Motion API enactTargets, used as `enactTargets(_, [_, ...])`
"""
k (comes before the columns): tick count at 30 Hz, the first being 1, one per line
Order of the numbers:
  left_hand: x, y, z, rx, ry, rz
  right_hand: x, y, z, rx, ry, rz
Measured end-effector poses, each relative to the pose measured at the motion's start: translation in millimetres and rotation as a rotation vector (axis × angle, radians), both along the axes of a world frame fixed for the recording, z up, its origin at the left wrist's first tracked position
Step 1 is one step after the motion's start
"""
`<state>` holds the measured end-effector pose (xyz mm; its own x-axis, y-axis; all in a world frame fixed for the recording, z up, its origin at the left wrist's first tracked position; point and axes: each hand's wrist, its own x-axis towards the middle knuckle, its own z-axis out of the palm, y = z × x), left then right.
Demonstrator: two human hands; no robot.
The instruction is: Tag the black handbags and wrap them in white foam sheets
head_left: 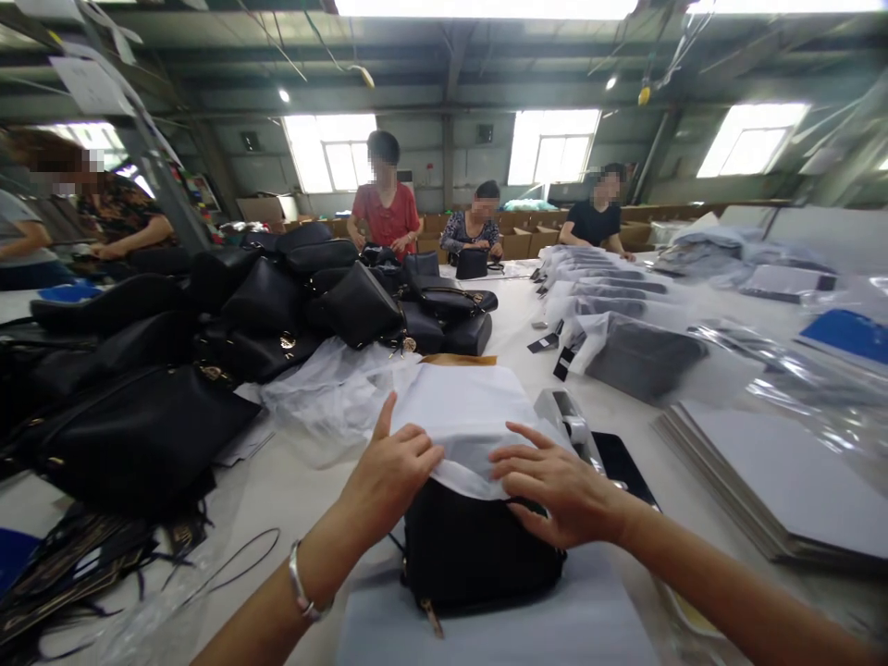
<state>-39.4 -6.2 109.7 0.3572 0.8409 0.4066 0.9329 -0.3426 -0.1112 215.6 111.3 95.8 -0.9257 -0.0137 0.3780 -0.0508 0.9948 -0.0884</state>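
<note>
A black handbag [482, 550] with a zip pull at its near corner lies in front of me on a pale sheet. Its far part is covered by a thin white bag or wrap [458, 398], whose near edge curves across the handbag. My left hand [395, 467] rests on that edge at the left, thumb raised and apart from the bent fingers. On the right, my right hand [555, 486] has its fingers spread over the white material, with the thumb lower, against the black handbag. What lies under the white material is hidden.
Black handbags [270, 305] are heaped at the left, beside black tags [90, 573]. Wrapped bags [631, 351] stand in a row at the right, near stacked grey boards [783, 481]. A tape dispenser [569, 421] and a dark phone-like slab [624, 467] lie by my right hand. Several people work beyond.
</note>
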Motion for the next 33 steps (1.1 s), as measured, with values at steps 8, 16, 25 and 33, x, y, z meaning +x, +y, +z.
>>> enactTargets(8, [30, -67, -51.6, 0.017, -0.069, -0.039, 26, -23, -13.4, 0.163, -0.013, -0.169])
enactTargets(16, [20, -95, -66.9, -0.006, -0.127, 0.16, 45, -65, -49.5, 0.133, 0.208, -0.319])
enactTargets(25, [67, -82, -67.2, -0.159, -0.062, 0.01, 64, -70, -79.0, 0.094, 0.195, -0.306])
enactTargets(33, [65, -70, -99.4, -0.124, -0.087, 0.0, 92, -111, -79.4, -0.225, 0.192, -0.306])
